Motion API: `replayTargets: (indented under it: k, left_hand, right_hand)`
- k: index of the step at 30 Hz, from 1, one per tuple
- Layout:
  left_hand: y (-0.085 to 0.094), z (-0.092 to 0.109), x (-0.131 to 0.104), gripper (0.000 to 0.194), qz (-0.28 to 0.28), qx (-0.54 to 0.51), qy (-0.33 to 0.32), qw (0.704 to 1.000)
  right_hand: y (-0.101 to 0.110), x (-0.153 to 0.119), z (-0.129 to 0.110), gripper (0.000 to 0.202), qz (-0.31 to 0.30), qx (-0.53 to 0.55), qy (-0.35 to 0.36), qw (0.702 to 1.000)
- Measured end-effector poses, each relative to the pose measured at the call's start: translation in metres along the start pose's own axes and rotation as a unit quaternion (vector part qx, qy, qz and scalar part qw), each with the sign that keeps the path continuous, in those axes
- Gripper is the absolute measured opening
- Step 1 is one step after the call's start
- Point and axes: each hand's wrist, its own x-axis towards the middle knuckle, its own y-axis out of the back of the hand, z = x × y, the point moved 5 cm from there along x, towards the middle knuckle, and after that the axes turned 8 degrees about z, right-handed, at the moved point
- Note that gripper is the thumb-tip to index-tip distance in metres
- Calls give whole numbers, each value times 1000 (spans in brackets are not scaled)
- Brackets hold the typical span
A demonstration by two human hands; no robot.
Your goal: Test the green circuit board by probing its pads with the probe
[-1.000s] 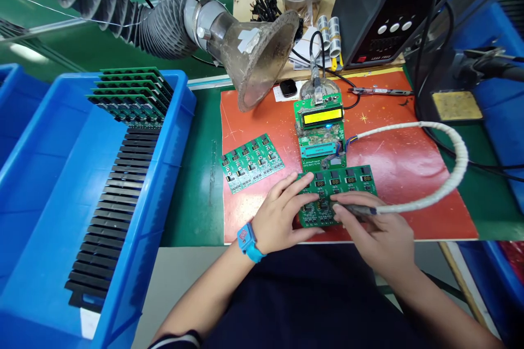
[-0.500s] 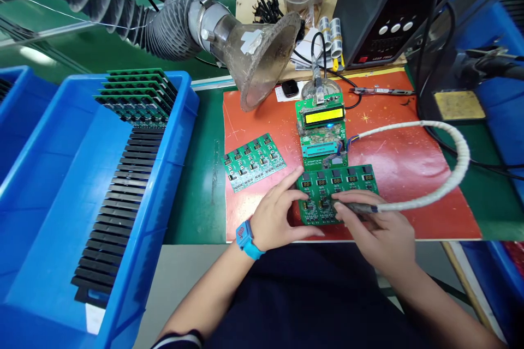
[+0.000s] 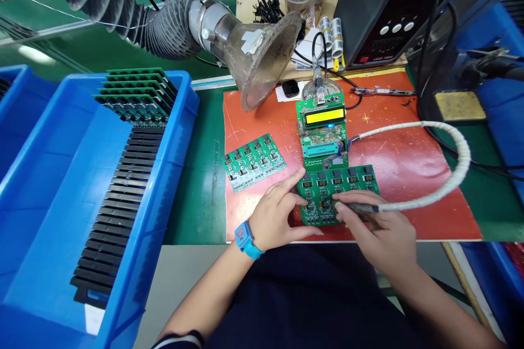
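A green circuit board panel [image 3: 339, 188] with small red number displays lies on the red mat [image 3: 409, 163]. My left hand [image 3: 278, 215] rests on the panel's left edge, fingers spread over it. My right hand [image 3: 379, 229] grips a probe [image 3: 356, 208] on a white wrapped cable [image 3: 446, 180], its tip pressed on the panel's middle. Just behind the panel sits a programmer board with a lit yellow display [image 3: 322, 116]. A second green panel [image 3: 254, 162] lies to the left on the mat.
A blue bin [image 3: 61, 191] at left holds black slotted dividers and several upright green boards [image 3: 137, 95]. A fume-extraction hose with a funnel [image 3: 262, 57] hangs over the mat's back. A soldering station [image 3: 385, 5] and a sponge stand [image 3: 458, 106] stand at the back right.
My left hand has drawn back slightly toward the panel's left edge. The probe stays pressed on the panel. The view has shifted a little.
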Motion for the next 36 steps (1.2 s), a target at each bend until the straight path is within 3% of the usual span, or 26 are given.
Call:
replayTargets:
  k: [8,20,36]
  left_hand:
    - [-1,1,2,58,1,0,-20,1000]
    - [0,3,0,55,-3,19,-14,1000]
    - [-1,2,0,53,1,40,-10,999]
  right_hand:
    - [0,-1,1,7,2,-2,-5,1000]
    - [-2,1,-4,6,20,4,41,999]
    - [-5,0,-3,7,27,39,31,998]
